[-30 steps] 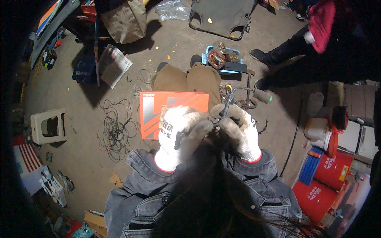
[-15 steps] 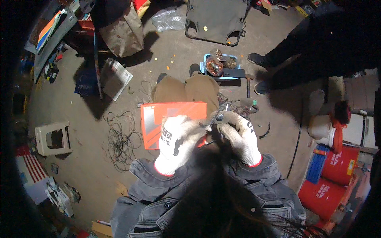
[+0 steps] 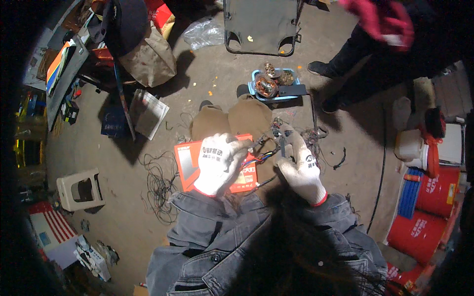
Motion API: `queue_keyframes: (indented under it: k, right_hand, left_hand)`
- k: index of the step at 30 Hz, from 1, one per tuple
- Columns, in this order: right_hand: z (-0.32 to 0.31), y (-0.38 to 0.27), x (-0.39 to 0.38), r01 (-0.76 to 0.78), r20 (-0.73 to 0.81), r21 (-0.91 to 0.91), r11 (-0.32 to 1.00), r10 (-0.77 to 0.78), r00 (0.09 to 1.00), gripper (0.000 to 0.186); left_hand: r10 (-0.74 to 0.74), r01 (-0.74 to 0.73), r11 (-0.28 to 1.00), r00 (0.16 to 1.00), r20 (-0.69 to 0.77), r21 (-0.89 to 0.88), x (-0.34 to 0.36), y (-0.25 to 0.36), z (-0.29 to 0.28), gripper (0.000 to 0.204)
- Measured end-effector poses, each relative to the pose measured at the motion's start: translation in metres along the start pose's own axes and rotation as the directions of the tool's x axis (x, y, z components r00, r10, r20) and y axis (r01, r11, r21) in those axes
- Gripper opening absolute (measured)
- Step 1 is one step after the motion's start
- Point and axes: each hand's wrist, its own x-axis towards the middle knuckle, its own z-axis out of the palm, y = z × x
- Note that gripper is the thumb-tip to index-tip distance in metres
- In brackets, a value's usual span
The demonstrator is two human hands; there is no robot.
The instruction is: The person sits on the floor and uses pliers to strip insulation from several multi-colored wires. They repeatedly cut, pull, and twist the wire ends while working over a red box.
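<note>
A red-orange flat box point(image 3: 185, 165) rests on my lap, partly under my left hand. Above it my left hand point(image 3: 216, 163), in a white knitted glove, is closed at the fingertips on a bundle of wires point(image 3: 264, 157) with blue, yellow and red strands. My right hand point(image 3: 302, 170), gloved alike, faces it a short way off. Its fingers are closed round a slim dark tool point(image 3: 283, 146), whose kind I cannot make out. Dark hair hanging in front hides part of the space between my forearms.
Loose black wire point(image 3: 160, 190) lies tangled on the floor to the left, near a beige stool point(image 3: 81, 190). Ahead stands a blue basket point(image 3: 274, 97) with filled bags. Another person's legs point(image 3: 345, 59) are at the far right. Red drums point(image 3: 417, 234) stand at the right.
My hands have drawn apart, and the coloured wires between them now show. The slim dark tool shows upright in my right fingers. Pink-red cloth has come into view by the other person.
</note>
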Motion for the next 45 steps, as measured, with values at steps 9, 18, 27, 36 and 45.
queue_keyframes:
  k: [9,18,27,36,45]
  right_hand:
    - [0.011,0.006,0.044,0.176,0.044,-0.041,0.984,-0.174,0.984,0.027]
    - [0.054,0.042,0.067,0.064,0.273,-0.038,0.997,-0.051,0.961,0.023]
    - [0.047,0.043,0.073,0.028,0.403,-0.123,0.992,0.025,0.915,0.031]
    - [0.036,0.043,0.062,0.235,0.437,-0.211,0.949,-0.124,0.891,0.03]
    - [0.044,0.039,0.077,0.38,0.317,-0.321,0.867,-0.28,0.906,0.027]
  left_hand:
    - [0.039,-0.038,0.999,0.998,0.057,-0.005,-0.013,-0.006,-0.015,0.019]
    - [-0.327,0.295,0.937,0.928,0.177,0.186,-0.029,-0.011,-0.023,0.02]
    - [-0.492,0.494,0.846,0.868,-0.062,0.2,-0.019,-0.005,-0.009,0.021]
    - [-0.596,0.599,0.799,0.801,-0.054,0.051,-0.009,-0.006,-0.007,0.033]
    - [-0.505,0.507,0.851,0.861,-0.056,0.137,-0.003,-0.01,-0.004,0.033]
